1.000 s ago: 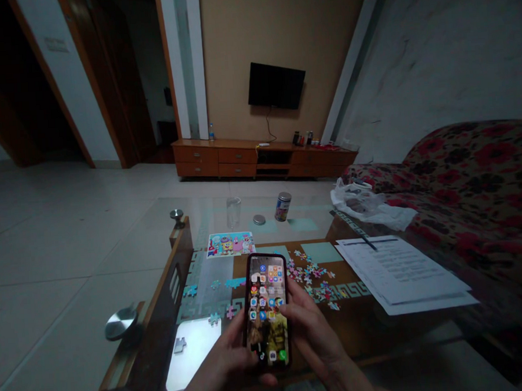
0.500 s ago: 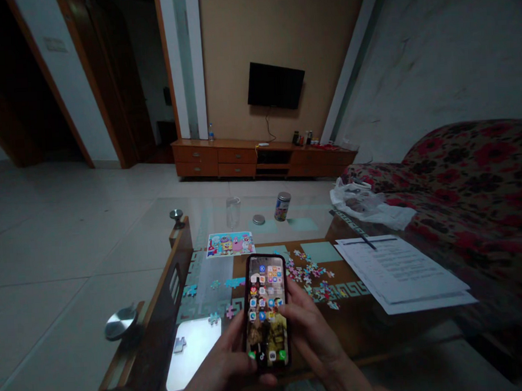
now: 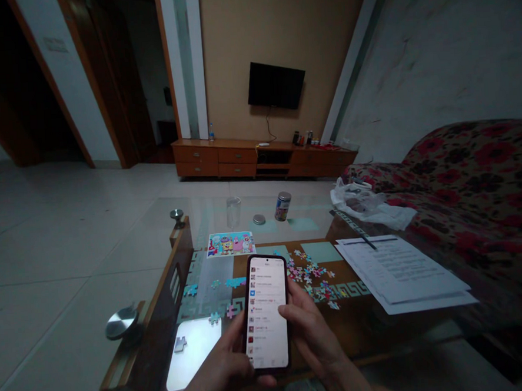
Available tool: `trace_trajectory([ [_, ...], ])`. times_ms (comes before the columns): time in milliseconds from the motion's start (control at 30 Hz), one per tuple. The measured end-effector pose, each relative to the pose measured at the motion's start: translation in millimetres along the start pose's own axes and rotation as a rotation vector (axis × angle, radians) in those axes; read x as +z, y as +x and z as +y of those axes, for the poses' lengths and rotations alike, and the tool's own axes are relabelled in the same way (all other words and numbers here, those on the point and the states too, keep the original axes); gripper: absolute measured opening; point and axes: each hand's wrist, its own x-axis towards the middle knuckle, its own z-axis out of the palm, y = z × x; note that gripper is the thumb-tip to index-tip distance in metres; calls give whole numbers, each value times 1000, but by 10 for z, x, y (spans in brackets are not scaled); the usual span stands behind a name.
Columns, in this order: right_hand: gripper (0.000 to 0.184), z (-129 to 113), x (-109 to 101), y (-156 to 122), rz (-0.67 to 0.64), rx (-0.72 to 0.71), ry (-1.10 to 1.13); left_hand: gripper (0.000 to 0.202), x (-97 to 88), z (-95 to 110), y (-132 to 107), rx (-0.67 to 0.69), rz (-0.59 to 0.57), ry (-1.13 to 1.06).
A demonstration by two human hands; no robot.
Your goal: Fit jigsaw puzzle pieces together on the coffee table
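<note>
I hold a smartphone (image 3: 267,313) upright over the near edge of a glass coffee table (image 3: 315,213). Its screen shows a white page with a list of rows. My left hand (image 3: 218,369) is wrapped round the phone's lower left side, thumb resting by the bottom of the screen. My right hand (image 3: 311,331) grips the phone's right edge, fingers curled against it. Behind the phone lie loose puzzle pieces (image 3: 312,278) and a cartoon puzzle picture (image 3: 230,243).
On the table stand a drinking glass (image 3: 233,212), a small tin can (image 3: 282,206), a round lid (image 3: 259,220), a stack of printed papers (image 3: 401,272) with a pen, and a white plastic bag (image 3: 367,203). A floral sofa (image 3: 476,182) is at right; TV and wooden cabinet (image 3: 263,157) are at the far wall.
The phone's screen has switched from a home screen with app icons to a bright white list page. Both hands and the phone stay in nearly the same place.
</note>
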Motion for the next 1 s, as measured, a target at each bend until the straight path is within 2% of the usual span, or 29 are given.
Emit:
trace_trajectory([
  [200,59,10,2,-2,39,-3,-38,101,-19,-38,33,-12,35,18],
  [767,51,-10,45,-3,75,9,5,99,-58,-65,31,-13,22,34],
  [1000,41,-1,57,7,181,35,19,95,-15,-43,23,-4,2,52],
])
